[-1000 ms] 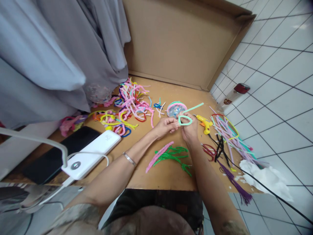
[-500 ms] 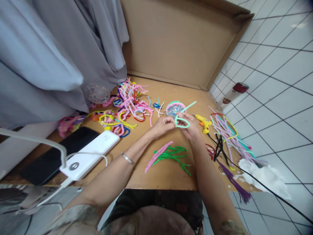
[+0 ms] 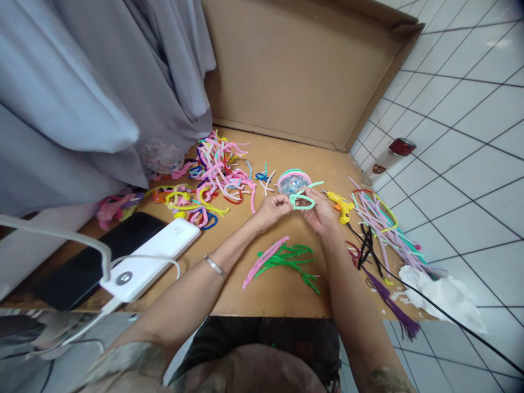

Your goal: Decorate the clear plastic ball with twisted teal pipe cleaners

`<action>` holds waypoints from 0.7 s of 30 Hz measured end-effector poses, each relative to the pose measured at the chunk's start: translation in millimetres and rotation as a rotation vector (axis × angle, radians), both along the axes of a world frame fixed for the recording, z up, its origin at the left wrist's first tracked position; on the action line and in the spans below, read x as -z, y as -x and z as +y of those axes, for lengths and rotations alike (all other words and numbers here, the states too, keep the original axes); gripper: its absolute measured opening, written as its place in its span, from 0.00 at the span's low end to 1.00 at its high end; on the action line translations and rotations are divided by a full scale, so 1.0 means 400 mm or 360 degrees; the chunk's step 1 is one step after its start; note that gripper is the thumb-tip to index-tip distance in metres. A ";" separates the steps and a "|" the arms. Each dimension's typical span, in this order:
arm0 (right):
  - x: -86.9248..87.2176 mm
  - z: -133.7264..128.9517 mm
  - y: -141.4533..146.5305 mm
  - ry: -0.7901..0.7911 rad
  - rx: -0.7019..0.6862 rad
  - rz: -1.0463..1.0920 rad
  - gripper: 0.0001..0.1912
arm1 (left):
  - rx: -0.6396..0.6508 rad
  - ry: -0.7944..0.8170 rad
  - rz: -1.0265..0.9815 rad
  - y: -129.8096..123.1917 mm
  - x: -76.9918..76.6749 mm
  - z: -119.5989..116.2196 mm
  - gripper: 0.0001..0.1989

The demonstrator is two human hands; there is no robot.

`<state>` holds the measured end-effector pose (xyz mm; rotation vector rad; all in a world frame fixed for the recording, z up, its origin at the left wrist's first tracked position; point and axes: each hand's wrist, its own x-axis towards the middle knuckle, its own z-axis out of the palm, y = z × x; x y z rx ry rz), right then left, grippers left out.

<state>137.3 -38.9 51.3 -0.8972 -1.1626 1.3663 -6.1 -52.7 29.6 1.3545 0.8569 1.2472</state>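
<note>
A mint-green pipe cleaner (image 3: 305,206) is bent into a loop, its free end pointing up and right. My left hand (image 3: 273,212) pinches its left side, fingers closed. Around its right side the fingers of my right hand (image 3: 319,212) are closed. Just beyond my hands stands a clear round container (image 3: 292,183) with a pink and green rim. Nearer to me on the table lie green pipe cleaners (image 3: 286,259) and a pink twisted strip (image 3: 264,263).
A yellow glue gun (image 3: 340,206) lies right of my hands, with purple stems (image 3: 379,221) beyond it. Colourful pipe cleaners (image 3: 223,169) are heaped at the back left. A white power bank (image 3: 151,259) and black phone (image 3: 77,278) lie left. Cardboard (image 3: 295,71) stands behind.
The mint-green loop has tilted flatter and shifted slightly left, and its free end has dropped lower. My right hand has turned a little with it; my left hand has barely moved.
</note>
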 end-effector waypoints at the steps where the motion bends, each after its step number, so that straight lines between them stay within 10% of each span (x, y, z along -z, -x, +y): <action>1: 0.004 0.002 0.002 -0.0013 0.0015 -0.0004 0.18 | -0.0007 0.0008 -0.0008 0.000 0.000 0.000 0.07; 6: 0.015 0.005 0.007 -0.0122 0.0136 -0.0094 0.28 | -0.0138 0.0076 -0.0058 0.002 0.005 0.007 0.07; 12: -0.006 -0.029 0.027 -0.0606 0.0982 -0.0360 0.14 | -0.0499 0.0051 -0.0085 0.007 0.011 0.019 0.07; 21: 0.012 -0.061 0.084 -0.0429 0.0526 -0.0726 0.15 | -0.0503 -0.0115 0.0210 -0.003 0.001 -0.002 0.09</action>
